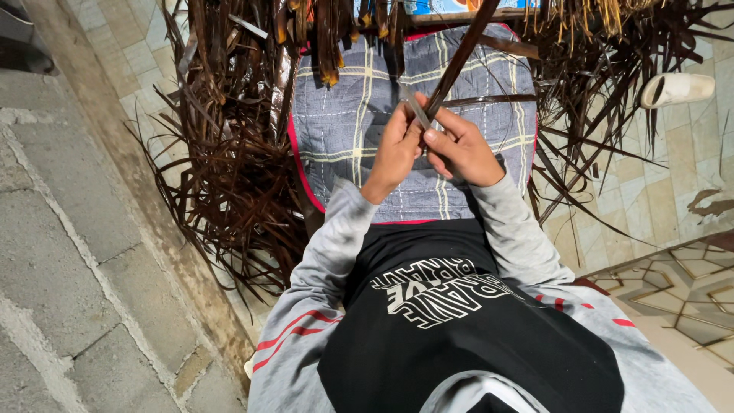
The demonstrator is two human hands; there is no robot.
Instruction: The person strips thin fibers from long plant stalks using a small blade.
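My left hand (pixel 396 151) grips a small metal blade (pixel 417 109) that points up and away from me. My right hand (pixel 461 150) pinches the near end of a long dark brown palm leaf strip (pixel 461 55), which slants up to the right past the top of the view. The blade lies against the strip just above my fingers. Both hands meet over a blue-grey checked cushion (pixel 344 115) with a red edge, in front of my chest.
Heaps of dry brown leaf strips (pixel 237 168) lie left of the cushion and more (pixel 596 92) to the right. A white sandal (pixel 677 89) rests on the tiled floor at far right. A concrete kerb (pixel 130 168) runs along the left.
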